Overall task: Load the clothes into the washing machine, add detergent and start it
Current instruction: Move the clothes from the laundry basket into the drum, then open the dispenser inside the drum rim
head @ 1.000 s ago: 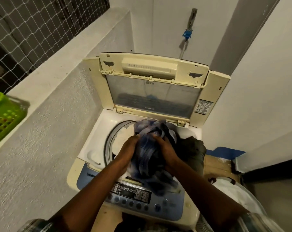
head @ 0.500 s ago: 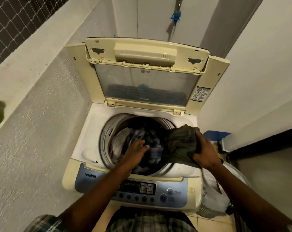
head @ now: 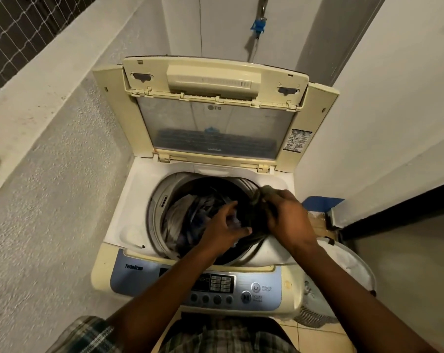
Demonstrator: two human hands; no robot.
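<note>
- The top-loading washing machine stands in a corner between 2 white walls, its lid folded upright against the back.
- The drum already has clothes in it, pale and blue-toned fabric heaped against the left side.
- The right hand is closed around a dark olive garment at the drum's right rim; part of the cloth hangs down into the opening.
- The left hand is just beside it over the drum, fingers curled on the same dark garment's lower edge.
- The control panel faces the person, with a power button at its right.
- A white bag sits beside the machine on the right.
</note>
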